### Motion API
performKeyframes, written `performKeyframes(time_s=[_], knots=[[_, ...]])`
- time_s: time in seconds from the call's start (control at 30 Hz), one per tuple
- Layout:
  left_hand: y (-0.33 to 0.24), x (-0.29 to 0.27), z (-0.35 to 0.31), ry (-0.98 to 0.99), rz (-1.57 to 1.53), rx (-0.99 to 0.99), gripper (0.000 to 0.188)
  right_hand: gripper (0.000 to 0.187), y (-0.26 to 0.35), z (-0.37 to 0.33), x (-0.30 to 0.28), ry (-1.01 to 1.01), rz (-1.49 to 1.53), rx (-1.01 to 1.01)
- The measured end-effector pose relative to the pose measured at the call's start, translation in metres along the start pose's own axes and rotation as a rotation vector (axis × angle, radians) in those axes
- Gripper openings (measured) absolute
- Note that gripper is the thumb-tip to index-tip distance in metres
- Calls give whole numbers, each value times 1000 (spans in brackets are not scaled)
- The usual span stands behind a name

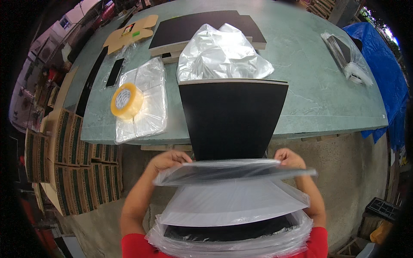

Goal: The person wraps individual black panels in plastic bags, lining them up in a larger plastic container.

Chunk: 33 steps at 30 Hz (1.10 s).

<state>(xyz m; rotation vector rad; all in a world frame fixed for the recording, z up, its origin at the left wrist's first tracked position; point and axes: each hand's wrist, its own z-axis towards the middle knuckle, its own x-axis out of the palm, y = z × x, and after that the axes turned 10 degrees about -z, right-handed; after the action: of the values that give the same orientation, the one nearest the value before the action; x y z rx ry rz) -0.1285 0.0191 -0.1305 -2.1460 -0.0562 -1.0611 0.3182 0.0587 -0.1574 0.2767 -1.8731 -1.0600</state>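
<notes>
A stack of black boards (232,116) juts over the table's near edge toward me. Just below its near end, a clear plastic bag (234,168) stretches between my hands, with something dark and flat showing through it. My left hand (171,160) pinches the bag's left edge, fingers closed. On the other side my right hand (290,158) grips the right edge, its fingers also closed. Closer to my body are a whitish sheet (228,202) and several layers of clear plastic (180,247) around a black panel (228,232). Whether the boards enter the bag is hidden.
On the green table (327,103), a tape roll (127,101) rests on a pack of clear bags (150,92), near a phone (115,73). Crumpled plastic (221,56) lies behind the boards, before more black boards (202,26). Cartons (81,172) are stacked at left; a blue tarp (378,69) hangs right.
</notes>
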Motion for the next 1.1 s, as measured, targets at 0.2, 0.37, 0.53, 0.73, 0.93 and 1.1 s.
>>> performKeyframes(time_s=[0.2, 0.37, 0.53, 0.73, 0.93, 1.1], knots=[[127, -108, 31, -272, -181, 8, 25, 25, -115, 3, -49, -170, 196, 159], [12, 2, 8, -473, 910, 12, 14, 18, -53, -12, -62, -635, -1174, 618], [-46, 154, -25, 860, 808, 183, 31, 59, 59, 20, 105, 760, -405, -172], [69, 38, 56, 161, 1004, -114, 40, 69, -57, 60, 79, 488, -1003, 269], [-118, 162, 92, 34, 1559, 559, 17, 79, -61, 64, 66, 220, -1125, 508], [-205, 142, 194, -381, 1959, 1029, 20, 83, -60, 69, 73, 212, -1095, 496]])
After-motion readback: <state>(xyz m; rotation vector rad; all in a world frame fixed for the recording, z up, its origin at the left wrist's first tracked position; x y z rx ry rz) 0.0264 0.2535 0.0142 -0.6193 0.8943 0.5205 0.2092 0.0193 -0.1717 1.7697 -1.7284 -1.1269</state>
